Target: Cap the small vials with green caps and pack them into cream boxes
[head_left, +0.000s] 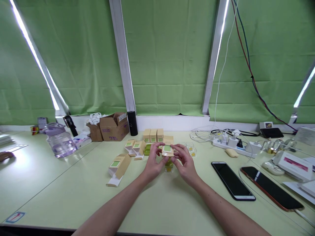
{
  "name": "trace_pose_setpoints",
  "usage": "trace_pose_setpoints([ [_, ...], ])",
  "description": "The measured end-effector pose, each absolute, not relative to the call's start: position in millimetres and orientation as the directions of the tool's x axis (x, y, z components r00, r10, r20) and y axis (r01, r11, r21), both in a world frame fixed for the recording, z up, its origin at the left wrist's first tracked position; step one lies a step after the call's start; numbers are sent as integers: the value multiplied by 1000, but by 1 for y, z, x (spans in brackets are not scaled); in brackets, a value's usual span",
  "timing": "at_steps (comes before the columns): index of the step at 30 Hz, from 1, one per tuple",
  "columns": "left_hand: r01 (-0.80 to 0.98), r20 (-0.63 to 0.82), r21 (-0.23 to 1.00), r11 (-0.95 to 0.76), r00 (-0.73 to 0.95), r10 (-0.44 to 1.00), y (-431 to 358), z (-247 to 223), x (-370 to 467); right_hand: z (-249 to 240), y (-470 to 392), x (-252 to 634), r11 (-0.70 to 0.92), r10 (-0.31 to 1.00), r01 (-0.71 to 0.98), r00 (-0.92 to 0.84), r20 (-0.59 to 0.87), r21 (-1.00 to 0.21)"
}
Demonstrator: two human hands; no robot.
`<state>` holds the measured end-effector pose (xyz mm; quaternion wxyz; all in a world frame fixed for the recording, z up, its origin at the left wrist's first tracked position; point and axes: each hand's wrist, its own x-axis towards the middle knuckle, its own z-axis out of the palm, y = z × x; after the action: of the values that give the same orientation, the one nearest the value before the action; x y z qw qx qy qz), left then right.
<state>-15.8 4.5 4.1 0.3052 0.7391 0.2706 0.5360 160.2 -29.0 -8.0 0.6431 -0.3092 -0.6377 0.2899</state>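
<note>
Between my two hands is a small tan cardboard box (167, 149) with a green label facing me. My left hand (155, 161) grips its left side, fingers on the upper edge and thumb low. My right hand (185, 161) holds the right side the same way. Just below the box stands a small clear jar (169, 166) with yellow-green contents; whether box and jar touch I cannot tell. Green round containers (147, 150) sit left of my left hand, partly hidden. Beyond my right hand are clear round pieces (191, 149) with yellow spots.
Opened tan boxes (119, 166) lie to the left; several upright ones (153, 135) stand behind. A purple-lidded jug (60, 141), a brown carton (114, 127) and a black cylinder (132, 123) are farther back. On the right lie two phones (232, 180) and a power strip (233, 147) with cables.
</note>
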Motion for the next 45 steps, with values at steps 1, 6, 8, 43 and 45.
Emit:
trace_pose_setpoints([
  [1,79,630,739,-669,273,727,4,4,-15,-8,-28,160,639,769,19,21,639,-769],
  [6,94,639,732,-675,249,728,5,4,-13,-11,-25,161,637,770,19,22,637,-771],
  [8,97,642,731,-676,239,728,5,4,-13,-11,-24,161,638,770,20,28,638,-770],
  [43,392,784,479,-785,211,584,-3,6,-15,-16,-26,160,655,750,228,-79,656,-721],
  [45,387,783,487,-783,204,587,-3,5,-15,-15,-29,160,666,734,300,-102,672,-682],
])
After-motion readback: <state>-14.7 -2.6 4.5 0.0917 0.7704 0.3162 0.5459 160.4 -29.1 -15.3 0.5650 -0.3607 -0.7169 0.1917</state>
